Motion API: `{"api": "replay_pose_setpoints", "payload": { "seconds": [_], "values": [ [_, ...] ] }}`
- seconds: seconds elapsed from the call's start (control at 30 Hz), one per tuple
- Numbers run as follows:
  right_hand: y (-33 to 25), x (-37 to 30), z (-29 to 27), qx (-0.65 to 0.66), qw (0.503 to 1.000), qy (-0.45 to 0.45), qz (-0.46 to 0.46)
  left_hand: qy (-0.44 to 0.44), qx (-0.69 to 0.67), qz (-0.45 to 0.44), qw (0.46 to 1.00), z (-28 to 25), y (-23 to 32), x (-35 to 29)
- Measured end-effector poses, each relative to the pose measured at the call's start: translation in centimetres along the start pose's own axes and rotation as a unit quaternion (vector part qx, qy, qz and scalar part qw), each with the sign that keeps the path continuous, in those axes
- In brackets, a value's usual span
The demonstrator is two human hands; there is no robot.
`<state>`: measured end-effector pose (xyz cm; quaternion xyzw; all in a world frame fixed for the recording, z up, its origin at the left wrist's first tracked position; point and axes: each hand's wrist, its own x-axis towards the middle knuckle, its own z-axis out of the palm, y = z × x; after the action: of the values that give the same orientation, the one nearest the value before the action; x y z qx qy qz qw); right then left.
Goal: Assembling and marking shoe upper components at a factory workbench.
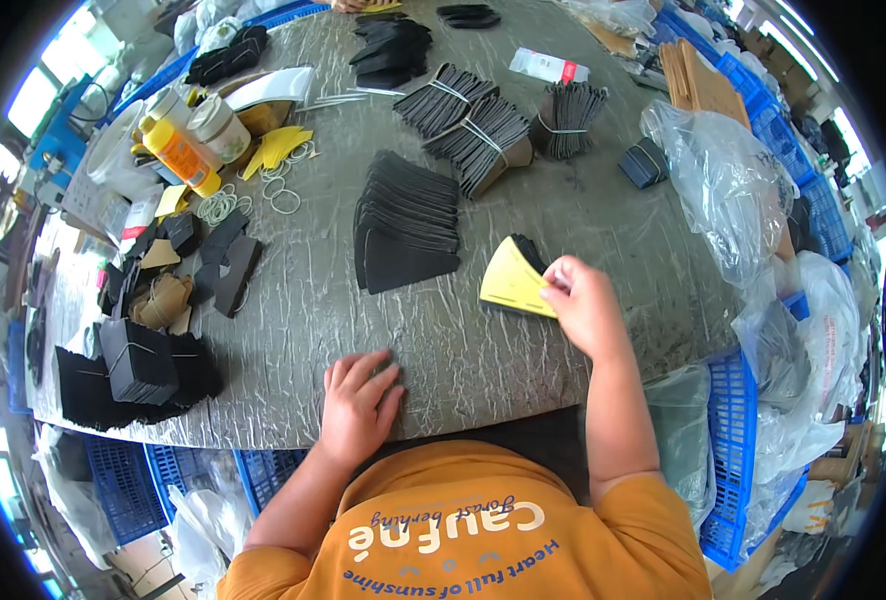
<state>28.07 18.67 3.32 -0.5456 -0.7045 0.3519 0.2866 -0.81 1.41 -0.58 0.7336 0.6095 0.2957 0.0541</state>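
My right hand [587, 308] pinches the right corner of a curved yellow card piece [510, 278] between thumb and fingers. Black pieces show past the far edge of the yellow card and along its near edge; how many lie under it is hidden. To its left, a fanned row of black curved pieces [406, 225] overlaps on the table. My left hand [359, 408] rests on the table by the near edge with its fingers stretched out, holding nothing.
Banded bundles of dark pieces [478, 145] stand farther back on the table [303, 300]. At left are a yellow bottle [180, 155], rubber bands [283, 200], and black scraps [236, 270]. Clear plastic bags [713, 175] and blue crates [730, 450] line the right side.
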Motion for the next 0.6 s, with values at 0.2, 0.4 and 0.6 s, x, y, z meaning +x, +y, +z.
{"api": "replay_pose_setpoints", "payload": {
  "seconds": [0.2,0.4,0.6],
  "values": [
    [0.9,1.5,-0.6,-0.096,0.995,-0.009,0.036,-0.009,0.076,0.019,0.997,0.7,-2.0,12.4],
    [0.6,0.0,-2.3,0.027,0.998,0.054,0.023,-0.120,0.189,-0.022,0.974,3.0,-4.9,16.8],
    [-1.7,-3.2,-0.1,0.139,0.990,0.028,0.002,-0.192,0.149,0.035,0.969,2.8,-1.8,8.7]
  ]
}}
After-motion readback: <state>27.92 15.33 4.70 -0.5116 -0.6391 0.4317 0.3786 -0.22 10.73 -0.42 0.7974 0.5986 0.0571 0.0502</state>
